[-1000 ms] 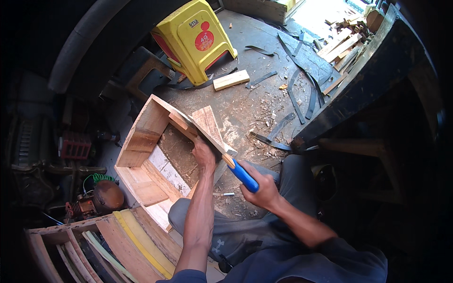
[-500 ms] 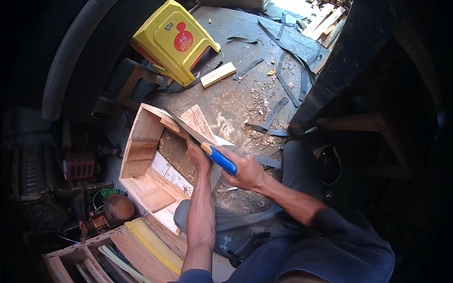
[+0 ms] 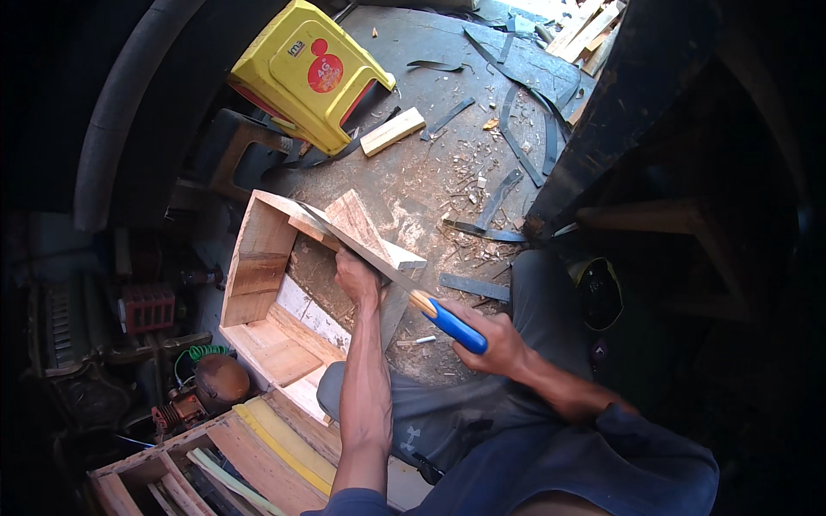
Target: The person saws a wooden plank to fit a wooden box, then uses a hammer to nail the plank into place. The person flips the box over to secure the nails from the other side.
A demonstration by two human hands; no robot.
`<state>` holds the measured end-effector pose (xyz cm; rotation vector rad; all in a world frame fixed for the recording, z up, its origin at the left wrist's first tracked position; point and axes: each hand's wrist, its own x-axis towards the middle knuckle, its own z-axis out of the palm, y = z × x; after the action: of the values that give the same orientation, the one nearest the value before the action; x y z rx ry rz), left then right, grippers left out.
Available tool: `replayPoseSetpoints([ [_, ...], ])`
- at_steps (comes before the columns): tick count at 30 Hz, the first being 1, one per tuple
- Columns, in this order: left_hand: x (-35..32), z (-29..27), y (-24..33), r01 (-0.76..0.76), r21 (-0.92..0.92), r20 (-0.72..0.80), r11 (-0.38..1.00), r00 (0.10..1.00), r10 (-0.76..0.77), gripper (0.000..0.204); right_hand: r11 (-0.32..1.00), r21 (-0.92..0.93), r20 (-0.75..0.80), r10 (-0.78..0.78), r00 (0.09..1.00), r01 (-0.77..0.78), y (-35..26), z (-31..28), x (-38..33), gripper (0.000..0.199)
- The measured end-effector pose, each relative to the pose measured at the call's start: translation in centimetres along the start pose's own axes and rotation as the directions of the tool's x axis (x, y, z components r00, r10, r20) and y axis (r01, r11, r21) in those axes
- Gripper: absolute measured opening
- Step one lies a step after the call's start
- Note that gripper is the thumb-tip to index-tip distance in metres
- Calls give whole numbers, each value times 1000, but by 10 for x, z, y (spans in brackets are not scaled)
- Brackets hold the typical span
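A hand saw (image 3: 459,328) with a blue and wood-coloured handle is in my right hand (image 3: 502,347), the fingers wrapped round the grip. Its thin blade slants up and left across the top edge of a pale wooden box frame (image 3: 260,258). The frame stands on the floor at my left leg. Just under the blade, my left hand (image 3: 356,277) is closed on the frame's upper board; some of its fingertips are hidden behind the wood. Beyond the blade, a triangular piece of wood (image 3: 354,215) sticks out from the frame.
A yellow plastic stool (image 3: 314,77) and a short wood block (image 3: 393,132) are on the floor ahead. Dark strips (image 3: 516,142) and wood chips lie to the right of them. A wooden crate (image 3: 271,460) is at lower left, near a rusty round motor-like part (image 3: 221,378).
My right hand has drawn the saw back, down and to the right, so more blade shows on the near side of the wood. My left hand keeps its hold on the frame.
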<state>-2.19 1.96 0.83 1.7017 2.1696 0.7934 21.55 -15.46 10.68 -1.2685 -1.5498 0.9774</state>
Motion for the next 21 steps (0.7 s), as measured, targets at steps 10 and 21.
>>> replayPoseSetpoints([
  [10, -3, 17, 30, 43, -310, 1, 950, 999, -44, 40, 999, -40, -28, 33, 999, -34, -6, -6, 15, 67],
  [21, -1, 9, 40, 14, -117, 79, 993, 997, -5, 33, 998, -57, -46, 8, 999, -11, -6, -8, 26, 65],
])
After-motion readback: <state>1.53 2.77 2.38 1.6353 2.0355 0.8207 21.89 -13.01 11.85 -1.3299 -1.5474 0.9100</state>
